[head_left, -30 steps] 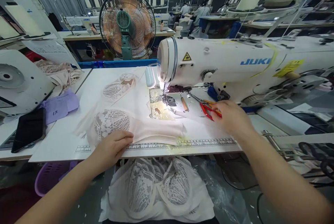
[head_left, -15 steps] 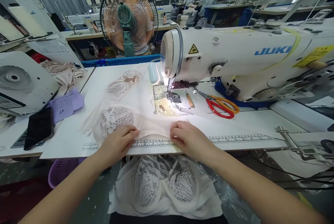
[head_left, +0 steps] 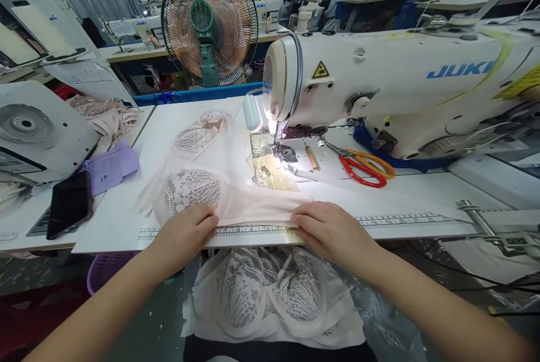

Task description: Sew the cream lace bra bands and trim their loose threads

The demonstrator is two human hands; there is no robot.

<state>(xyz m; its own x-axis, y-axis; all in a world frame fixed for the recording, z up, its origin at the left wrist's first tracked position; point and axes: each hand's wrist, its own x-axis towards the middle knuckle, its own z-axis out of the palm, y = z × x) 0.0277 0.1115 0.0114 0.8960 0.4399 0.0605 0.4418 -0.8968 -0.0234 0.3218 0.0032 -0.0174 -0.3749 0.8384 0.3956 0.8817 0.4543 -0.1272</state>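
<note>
While the band [head_left: 261, 206] points right, it parallels the ruler [head_left: 253, 231]

Pale-pink lace-patterned bra [head_left: 198, 186], red-and-orange scissor handles [head_left: 365, 183]

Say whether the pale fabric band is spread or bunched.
Spread lengthwise: the pale fabric band lies extended along the ruler between left hand and right hand.

Bright glare beneath sewing machine [head_left: 392, 75]; dimmer beyond
</note>
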